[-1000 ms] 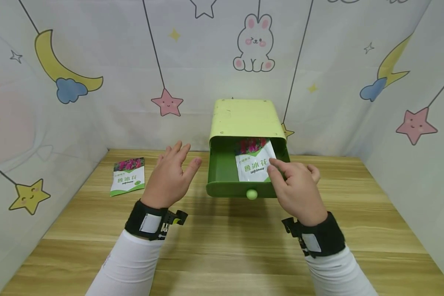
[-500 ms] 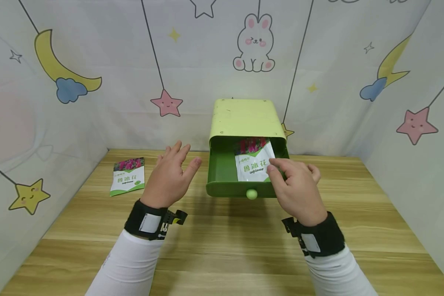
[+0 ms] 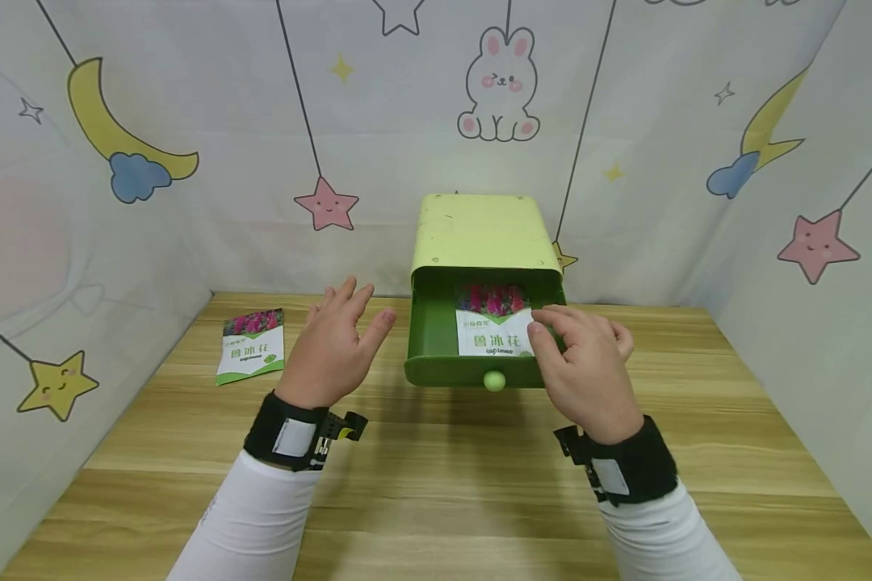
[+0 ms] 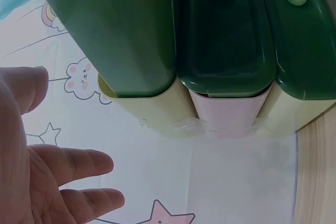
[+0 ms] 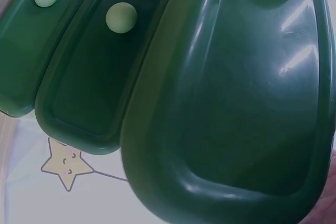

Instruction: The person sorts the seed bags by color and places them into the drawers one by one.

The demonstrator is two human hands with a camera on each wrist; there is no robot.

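A white seed packet (image 3: 490,332) with pink flowers and green print lies in the pulled-out green drawer (image 3: 433,323), on its right side. My right hand (image 3: 589,367) is over the drawer's right front corner, thumb and forefinger slightly apart at the packet's right edge. Only a sliver of that hand shows in the right wrist view. To the left of the drawer, my left hand (image 3: 334,347) hovers with fingers spread and touches nothing. A second, similar packet (image 3: 250,347) lies on the table, left of my left hand.
The drawer belongs to a pale yellow cabinet (image 3: 480,230) against the back curtain. Below it, two closed drawers (image 4: 228,35) with round knobs show in the wrist views. The wooden table (image 3: 436,500) extends around it, with patterned curtains on three sides.
The packet in the drawer has turned from tilted to nearly straight and settled slightly left. My right fingertips have shifted a little right, off its edge. My left hand stays still.
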